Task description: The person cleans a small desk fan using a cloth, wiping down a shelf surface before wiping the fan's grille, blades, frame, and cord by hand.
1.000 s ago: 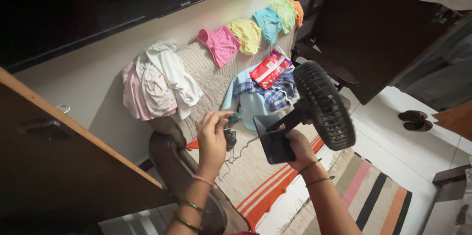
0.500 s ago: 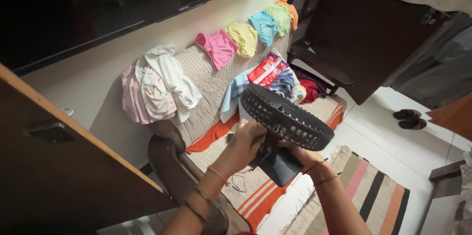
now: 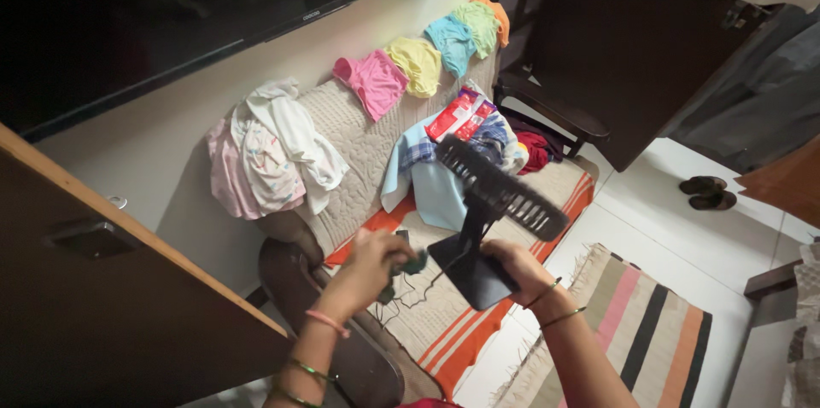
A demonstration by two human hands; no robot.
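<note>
Far left at nine o'clock, a dark wooden door (image 3: pixel 102 288) swung open and crowding the view, with a black screen (image 3: pixel 171 6) on the wall above it at eleven o'clock. Just right of that, a heap of white and pink clothes (image 3: pixel 269 156) slung over the end of the quilted sofa back (image 3: pixel 359 139), likely parked there to keep the seat usable. Lower, toward seven o'clock, left hand (image 3: pixel 371 263) curled tight, pinching a small dark plug (image 3: pixel 408 263) with its thin cord (image 3: pixel 410 297) dangling toward the striped seat cover (image 3: pixel 461 331), held up and away so as not to snag. At centre, a black table fan (image 3: pixel 487 220) lifted clear of the sofa, grille tipped flat and facing up, base square toward the camera. At five o'clock, right hand (image 3: pixel 517 267) wrapped around the base edge, fingers closed on it, bearing the weight from below while the other hand minds the cord. Along the sofa back from twelve to one o'clock, small garments (image 3: pixel 427 58) in pink, yellow, blue, green and orange draped in a row, seemingly spread to air. Behind the fan, crumpled blue cloth (image 3: pixel 427 177) and a red packet (image 3: pixel 461 115). Far right at four o'clock, a striped rug (image 3: pixel 649 331) on white floor tiles, with dark slippers (image 3: pixel 707 190) at three o'clock.
</note>
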